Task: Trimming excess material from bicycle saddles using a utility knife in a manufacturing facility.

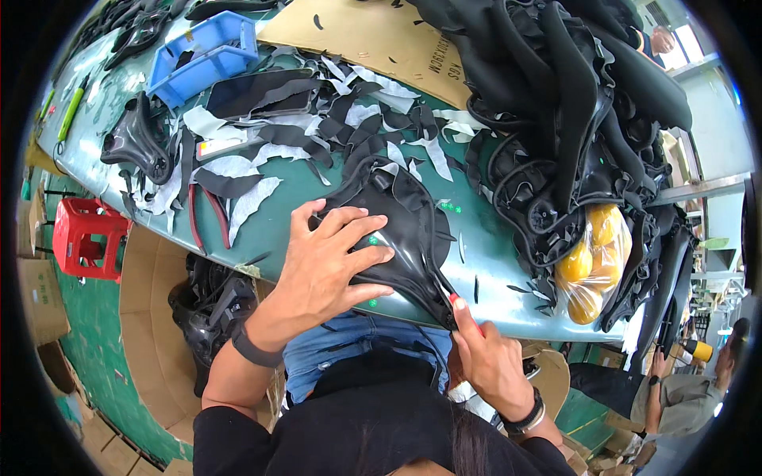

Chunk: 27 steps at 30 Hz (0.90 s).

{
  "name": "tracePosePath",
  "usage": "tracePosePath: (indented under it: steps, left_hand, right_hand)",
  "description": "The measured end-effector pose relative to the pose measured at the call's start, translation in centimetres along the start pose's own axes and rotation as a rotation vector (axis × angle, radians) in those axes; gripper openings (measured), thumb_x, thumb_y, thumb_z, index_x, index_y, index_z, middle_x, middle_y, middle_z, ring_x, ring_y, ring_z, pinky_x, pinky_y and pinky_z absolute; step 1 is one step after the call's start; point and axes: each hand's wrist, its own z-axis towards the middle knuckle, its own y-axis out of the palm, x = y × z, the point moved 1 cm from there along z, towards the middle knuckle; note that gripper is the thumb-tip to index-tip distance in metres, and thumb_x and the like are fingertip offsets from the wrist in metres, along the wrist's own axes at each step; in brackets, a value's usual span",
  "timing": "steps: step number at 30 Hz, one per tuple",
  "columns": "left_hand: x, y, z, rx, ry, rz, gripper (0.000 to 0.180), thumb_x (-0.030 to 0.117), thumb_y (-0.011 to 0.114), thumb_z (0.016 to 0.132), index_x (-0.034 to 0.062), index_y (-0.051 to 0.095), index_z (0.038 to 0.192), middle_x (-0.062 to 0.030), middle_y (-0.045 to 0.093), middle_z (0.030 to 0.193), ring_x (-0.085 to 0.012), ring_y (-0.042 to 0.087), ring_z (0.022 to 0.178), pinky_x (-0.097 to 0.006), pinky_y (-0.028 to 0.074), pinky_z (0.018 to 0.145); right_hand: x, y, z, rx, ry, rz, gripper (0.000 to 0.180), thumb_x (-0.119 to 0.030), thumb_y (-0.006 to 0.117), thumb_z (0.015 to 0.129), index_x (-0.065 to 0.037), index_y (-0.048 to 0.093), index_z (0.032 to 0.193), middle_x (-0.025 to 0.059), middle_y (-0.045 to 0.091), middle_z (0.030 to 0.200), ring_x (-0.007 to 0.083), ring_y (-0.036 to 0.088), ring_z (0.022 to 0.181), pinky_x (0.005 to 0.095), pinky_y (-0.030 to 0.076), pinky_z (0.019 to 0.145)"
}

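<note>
Saddle (403,226) | near edge of counter (516,321) | left grip (324,258) spread over saddle; right grip (492,361) grasping red tool (453,299) | I'd brace firmly, work shallow, fingers clear

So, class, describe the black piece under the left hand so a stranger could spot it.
On the green table, go to the middle of the near edge. A glossy black piece lies under the spread left hand; of the black pieces, only it lies under a hand.

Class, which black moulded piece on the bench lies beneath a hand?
The middle piece, beneath the left hand; the shell near the blue bin and the right-side heap lie untouched.
</note>
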Motion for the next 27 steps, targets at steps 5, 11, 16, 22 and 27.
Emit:
tracePosePath:
  steps: [5, 11, 16, 22, 27]
  left_hand:
    - [-0.2, -0.1, -0.4, -0.025, 0.000, -0.004, 0.043, 0.040, 0.081, 0.063, 0.0182, 0.070, 0.098, -0.0020, 0.057, 0.126, -0.0233, 0.048, 0.122, -0.050, 0.025, 0.105]
    - [-0.9, 0.0, -1.7, 0.060, -0.172, -0.065, 0.055, 0.032, 0.086, 0.054, 0.0175, 0.070, 0.104, -0.0080, 0.053, 0.130, -0.0344, 0.040, 0.131, -0.049, 0.028, 0.105]
    - [-1.1, -0.2, -1.3, 0.028, -0.144, -0.095, 0.057, 0.029, 0.087, 0.049, 0.0163, 0.071, 0.102, -0.0061, 0.055, 0.128, -0.0337, 0.041, 0.130, -0.045, 0.037, 0.099]
    - [-1.1, -0.6, -1.2, 0.028, -0.149, -0.093, 0.054, 0.029, 0.087, 0.050, 0.0166, 0.072, 0.100, -0.0044, 0.055, 0.127, -0.0331, 0.042, 0.130, -0.046, 0.037, 0.098]
    - [-0.6, -0.9, -1.3, 0.114, -0.198, -0.115, 0.061, 0.026, 0.086, 0.058, 0.0145, 0.065, 0.114, -0.0100, 0.054, 0.127, -0.0321, 0.043, 0.129, -0.044, 0.038, 0.099]
  right_hand:
    - [0.6, -2.8, -0.9, -0.091, 0.008, 0.017, 0.054, -0.016, 0.063, 0.087, -0.015, 0.047, 0.138, 0.0129, 0.053, 0.065, 0.0352, 0.057, 0.054, 0.0464, 0.046, 0.050]
    - [0.9, -1.8, 2.2, 0.134, -0.197, 0.246, 0.052, -0.015, 0.067, 0.085, -0.017, 0.052, 0.135, 0.0084, 0.052, 0.066, 0.0277, 0.055, 0.052, 0.0387, 0.044, 0.047]
    - [1.2, -0.9, 4.1, -0.031, -0.315, 0.076, 0.062, -0.010, 0.062, 0.084, -0.024, 0.043, 0.141, 0.0119, 0.048, 0.070, 0.0301, 0.054, 0.049, 0.0403, 0.044, 0.043]
    - [2.2, -4.2, 1.4, -0.211, -0.274, -0.052, 0.068, -0.007, 0.060, 0.080, -0.023, 0.039, 0.143, 0.0158, 0.048, 0.068, 0.0324, 0.053, 0.049, 0.0416, 0.045, 0.045]
    - [3.4, -5.6, 2.0, -0.137, -0.238, 0.019, 0.058, -0.013, 0.063, 0.086, -0.016, 0.043, 0.140, 0.0175, 0.055, 0.072, 0.0344, 0.057, 0.054, 0.0398, 0.048, 0.049]
